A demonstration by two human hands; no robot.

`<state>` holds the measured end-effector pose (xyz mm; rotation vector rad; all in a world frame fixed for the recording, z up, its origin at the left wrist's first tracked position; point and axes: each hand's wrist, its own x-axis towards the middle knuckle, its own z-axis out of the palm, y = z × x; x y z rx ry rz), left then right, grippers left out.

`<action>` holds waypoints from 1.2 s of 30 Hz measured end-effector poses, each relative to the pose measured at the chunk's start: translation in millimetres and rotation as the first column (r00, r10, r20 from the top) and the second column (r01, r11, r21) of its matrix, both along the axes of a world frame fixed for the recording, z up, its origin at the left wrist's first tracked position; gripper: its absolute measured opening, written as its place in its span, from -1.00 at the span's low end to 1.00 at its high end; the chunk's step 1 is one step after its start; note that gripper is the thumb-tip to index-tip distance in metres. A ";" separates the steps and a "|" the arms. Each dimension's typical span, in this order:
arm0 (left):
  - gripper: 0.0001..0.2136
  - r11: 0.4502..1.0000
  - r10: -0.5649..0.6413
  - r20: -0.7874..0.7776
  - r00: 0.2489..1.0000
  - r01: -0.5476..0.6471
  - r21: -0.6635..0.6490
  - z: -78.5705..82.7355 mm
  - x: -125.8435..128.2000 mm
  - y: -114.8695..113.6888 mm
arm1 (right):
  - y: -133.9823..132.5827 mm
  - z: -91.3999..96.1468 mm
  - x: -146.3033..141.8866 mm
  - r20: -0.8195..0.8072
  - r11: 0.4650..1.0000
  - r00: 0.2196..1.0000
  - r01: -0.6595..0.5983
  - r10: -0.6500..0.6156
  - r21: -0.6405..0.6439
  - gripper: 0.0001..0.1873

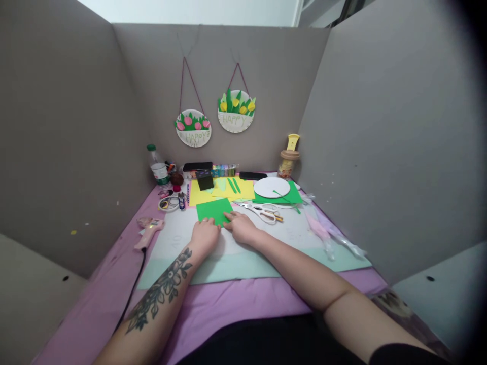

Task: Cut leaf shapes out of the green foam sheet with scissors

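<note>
A green paper sheet (213,209) lies flat on the pale work mat (243,263). My left hand (204,235) rests at its near left edge, fingers curled down onto the paper. My right hand (241,227) sits at the near right corner, fingertips pressed on the paper's edge. Both hands touch the sheet; neither has it lifted. White-handled scissors (262,211) lie just right of my right hand.
Yellow paper (243,190) with green strips, a white paper plate (271,187) on green paper, a pink glue gun (149,230) at left, a water bottle (159,170), a yellow-topped jar (289,157). Two "HAPPY" plate decorations (213,121) hang on the grey divider walls.
</note>
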<state>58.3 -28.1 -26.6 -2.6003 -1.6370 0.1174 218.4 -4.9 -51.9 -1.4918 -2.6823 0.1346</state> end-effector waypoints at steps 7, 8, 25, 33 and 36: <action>-0.69 0.997 0.069 -0.056 0.996 -0.070 -0.016 3.3 -24.1 -2.0 | -4.9 -6.5 -28.2 -0.008 0.996 0.997 -0.082 0.082 0.019 -0.59; -0.70 0.996 0.080 -0.063 0.995 -0.082 -0.024 4.3 -25.5 -2.7 | -5.8 -6.1 -27.9 0.002 0.997 0.998 -0.068 0.068 0.028 -0.59; -0.68 0.983 0.172 -0.088 0.981 -0.177 -0.045 7.1 -38.9 -12.7 | -10.2 8.2 20.5 0.109 0.985 0.979 0.171 -0.174 0.035 -0.65; -0.73 0.982 0.188 -0.034 0.982 -0.189 -0.012 6.5 -42.8 -5.8 | 3.4 15.7 51.3 -0.058 0.941 0.939 0.339 -0.339 0.001 -0.63; -0.73 0.984 0.180 -0.001 0.984 -0.180 0.000 11.9 -37.9 -0.1 | 16.6 18.1 80.3 -0.169 0.867 0.863 0.493 -0.476 0.074 -0.66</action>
